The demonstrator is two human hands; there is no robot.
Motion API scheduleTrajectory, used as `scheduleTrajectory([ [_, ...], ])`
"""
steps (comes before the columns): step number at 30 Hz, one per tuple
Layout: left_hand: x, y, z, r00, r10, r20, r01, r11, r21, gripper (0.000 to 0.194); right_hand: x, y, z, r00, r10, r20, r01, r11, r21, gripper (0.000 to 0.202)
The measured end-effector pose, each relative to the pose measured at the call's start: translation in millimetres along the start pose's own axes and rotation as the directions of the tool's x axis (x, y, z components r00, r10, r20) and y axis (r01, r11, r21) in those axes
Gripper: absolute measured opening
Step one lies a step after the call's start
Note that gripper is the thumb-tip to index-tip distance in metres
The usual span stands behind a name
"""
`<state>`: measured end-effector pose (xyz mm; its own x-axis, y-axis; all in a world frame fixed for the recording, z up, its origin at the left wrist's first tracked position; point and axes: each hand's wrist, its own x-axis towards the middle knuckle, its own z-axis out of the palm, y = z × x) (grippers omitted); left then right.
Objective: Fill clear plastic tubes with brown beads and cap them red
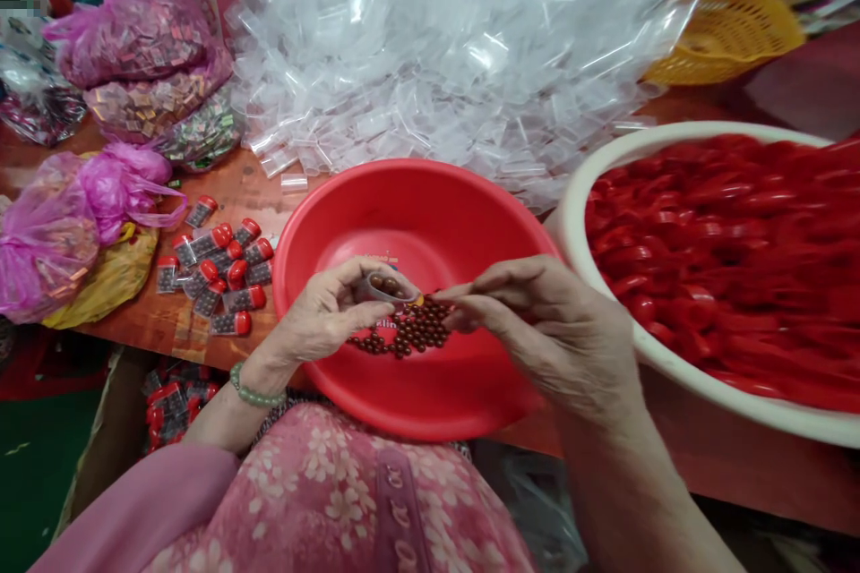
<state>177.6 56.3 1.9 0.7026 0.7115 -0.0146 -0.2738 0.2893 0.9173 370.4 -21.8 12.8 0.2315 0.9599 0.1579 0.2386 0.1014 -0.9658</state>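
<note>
My left hand is closed round a small clear plastic container, its open mouth tilted toward me and several brown balls inside. My right hand has thumb and fingers pinched together just right of the container. A tiny yellow-orange bit shows by its fingertips, and I cannot make out what the pinch holds. Both hands are over a red basin. Loose shiny brown balls lie on its bottom below the hands.
Filled containers with red caps lie left of the basin; more fill a cardboard box below. Clear empty containers are heaped behind. A white tub of red caps stands right, a yellow basket behind it, pink bags left.
</note>
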Motion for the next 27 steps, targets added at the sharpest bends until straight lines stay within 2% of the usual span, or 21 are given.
scheduleTrajectory([
  [2,1,-2,1.6,1.0,-0.005,0.023,0.005,1.0,-0.001,0.018,1,-7,5,0.997,-0.044,-0.064,0.045,0.999,0.018,0.017],
  [5,1,-4,3.7,1.0,0.006,0.022,-0.004,0.996,-0.088,0.017,3,-13,14,0.984,-0.123,-0.129,0.12,0.992,-0.03,0.016],
  [9,-1,-7,4.3,0.998,0.047,0.034,-0.041,0.987,-0.155,0.017,6,-17,23,0.946,-0.192,-0.262,0.188,0.981,-0.042,0.016],
  [11,-1,-8,4.4,0.998,0.044,0.037,-0.038,0.988,-0.152,0.019,8,-19,26,0.933,-0.219,-0.286,0.21,0.976,-0.063,0.015],
  [15,-1,-10,5.6,0.999,0.039,0.011,-0.037,0.988,-0.151,0.019,11,-23,32,0.93,-0.267,-0.253,0.245,0.962,-0.118,0.013],
  [19,-3,-9,7.6,0.998,0.023,0.061,-0.013,0.987,-0.163,0.02,13,-25,37,0.925,-0.35,-0.151,0.318,0.927,-0.201,0.01],
  [21,-3,-8,8.4,0.998,0.015,0.062,-0.005,0.988,-0.156,0.022,16,-26,39,0.895,-0.442,-0.06,0.412,0.871,-0.266,0.012],
  [25,-3,-5,8.8,0.999,0.006,0.043,0.001,0.989,-0.147,0.03,19,-24,43,0.795,-0.605,0.044,0.586,0.747,-0.314,0.019],
  [27,-3,-7,8.4,0.998,-0.011,0.056,0.02,0.987,-0.162,0.031,19,-21,43,0.786,-0.614,0.064,0.598,0.731,-0.327,0.019],
])
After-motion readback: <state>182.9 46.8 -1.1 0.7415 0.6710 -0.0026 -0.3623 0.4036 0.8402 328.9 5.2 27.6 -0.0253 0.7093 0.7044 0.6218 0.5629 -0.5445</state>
